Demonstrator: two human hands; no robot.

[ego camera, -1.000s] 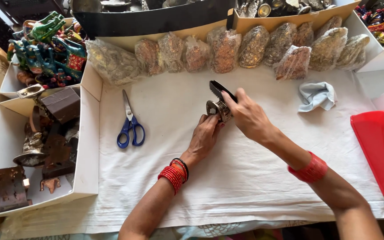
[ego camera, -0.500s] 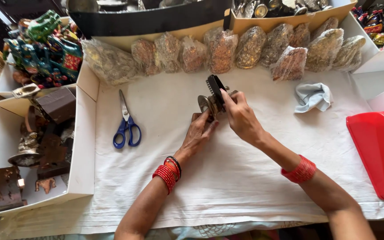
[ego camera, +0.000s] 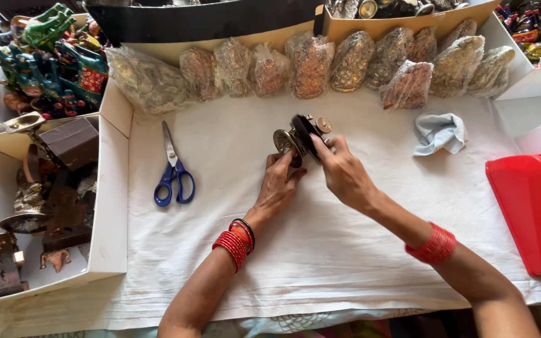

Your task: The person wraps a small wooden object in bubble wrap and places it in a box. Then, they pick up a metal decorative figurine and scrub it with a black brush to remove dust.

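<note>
Brass ornament with dark disc, pinched between left hand and right hand, fingers closed around it

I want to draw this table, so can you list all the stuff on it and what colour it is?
metal piece: one, dark and brassy, held over the middle of the cloth
scissors: one, blue handles, left on the cloth
clear bags: about a dozen, golden-brown contents, row along the far edge
rag: one, pale blue, right
tape dispenser: one, red, right edge
white cloth: one, covering the table
painted figures: several, green and blue, top left
metal ornaments: several, brown, left white box
left hand: red bangles, fingers on the piece
right hand: red bangles, gripping the piece
</note>
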